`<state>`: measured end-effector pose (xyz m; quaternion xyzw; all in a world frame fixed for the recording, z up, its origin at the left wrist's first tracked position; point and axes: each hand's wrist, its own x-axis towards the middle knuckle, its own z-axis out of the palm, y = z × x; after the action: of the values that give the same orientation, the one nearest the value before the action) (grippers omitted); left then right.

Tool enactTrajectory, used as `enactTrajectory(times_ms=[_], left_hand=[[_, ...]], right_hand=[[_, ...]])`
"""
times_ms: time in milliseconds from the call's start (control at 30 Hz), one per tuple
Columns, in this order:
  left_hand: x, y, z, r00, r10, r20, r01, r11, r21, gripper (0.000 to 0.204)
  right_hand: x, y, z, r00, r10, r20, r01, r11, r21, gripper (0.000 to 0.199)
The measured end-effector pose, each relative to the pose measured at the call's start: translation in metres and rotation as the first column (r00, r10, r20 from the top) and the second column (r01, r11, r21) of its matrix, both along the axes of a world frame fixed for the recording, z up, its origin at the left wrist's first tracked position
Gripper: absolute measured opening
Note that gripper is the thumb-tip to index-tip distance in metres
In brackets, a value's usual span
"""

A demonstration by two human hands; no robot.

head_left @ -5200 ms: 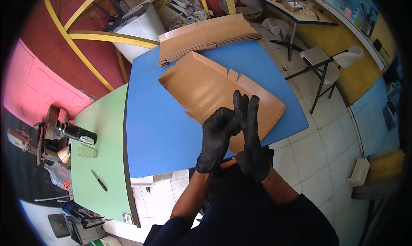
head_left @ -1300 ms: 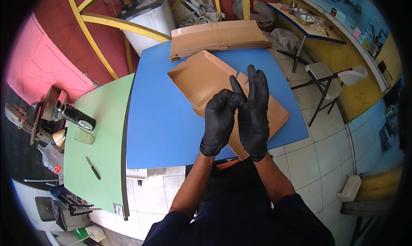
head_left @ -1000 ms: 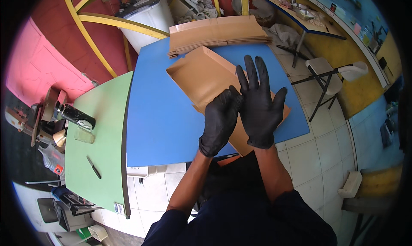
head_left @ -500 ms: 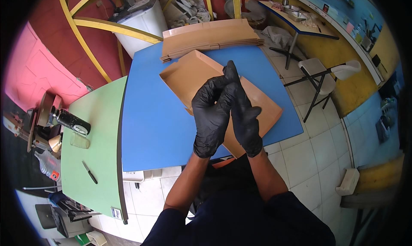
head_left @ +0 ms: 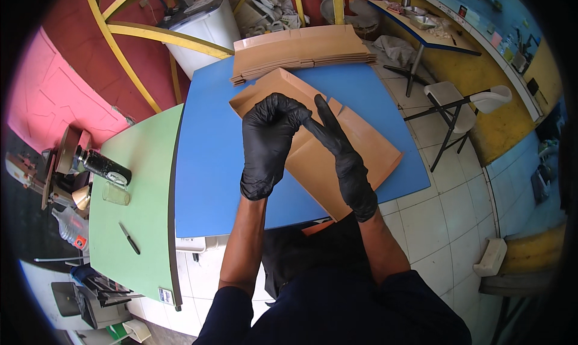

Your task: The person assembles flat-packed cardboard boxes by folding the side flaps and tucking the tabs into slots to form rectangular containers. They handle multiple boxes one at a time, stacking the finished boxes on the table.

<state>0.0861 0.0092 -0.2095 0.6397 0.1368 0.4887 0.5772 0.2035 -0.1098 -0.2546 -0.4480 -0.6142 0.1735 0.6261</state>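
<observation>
Green table (head_left: 141, 164): a black bottle (head_left: 105, 166), a glass mug (head_left: 115, 193) and a knife (head_left: 129, 238) lay on it.
Left hand (head_left: 265, 146): your bent fingers pinched a fingertip of your right glove (head_left: 356, 188).
Cardboard stack (head_left: 304, 53): it lay along the far edge of the blue table (head_left: 211, 140).
Open carton (head_left: 316, 164): it lay on the blue table, below your hands.
Right hand (head_left: 344, 155): your fingers were stretched out, loose.
Chair (head_left: 460, 107): it stood beyond the table.
</observation>
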Motion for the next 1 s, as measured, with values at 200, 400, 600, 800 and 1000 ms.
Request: enactTrajectory(times_ms=[200, 400, 600, 800, 1000], left_hand=[[0.002, 0.007, -0.004, 0.999, -0.046, -0.028, 0.045, 0.999, -0.026, 0.005], [0.018, -0.018, -0.019, 0.994, -0.095, 0.061, 0.11, 0.941, -0.319, 0.013], [0.022, -0.031, -0.042, 0.98, -0.173, 0.096, 0.194, 0.938, -0.286, 0.006], [0.019, -0.037, -0.041, 0.99, -0.128, 0.057, 0.121, 0.988, 0.099, 0.018], [0.009, -0.042, -0.028, 0.997, -0.068, -0.044, 0.066, 0.996, -0.061, 0.011]], right_hand=[[0.008, 0.006, -0.007, 1.0, -0.009, -0.022, 0.009, 1.0, -0.002, 0.079], [-0.003, 0.014, -0.006, 0.99, 0.042, -0.138, -0.032, 0.997, 0.072, 0.086], [-0.018, 0.009, -0.004, 0.964, 0.024, -0.264, -0.035, 0.999, -0.037, 0.113], [-0.017, 0.012, -0.006, 0.943, 0.0, -0.334, 0.022, 0.998, 0.063, 0.088], [-0.016, 0.016, -0.005, 0.945, 0.072, -0.319, -0.047, 0.995, 0.087, 0.092]])
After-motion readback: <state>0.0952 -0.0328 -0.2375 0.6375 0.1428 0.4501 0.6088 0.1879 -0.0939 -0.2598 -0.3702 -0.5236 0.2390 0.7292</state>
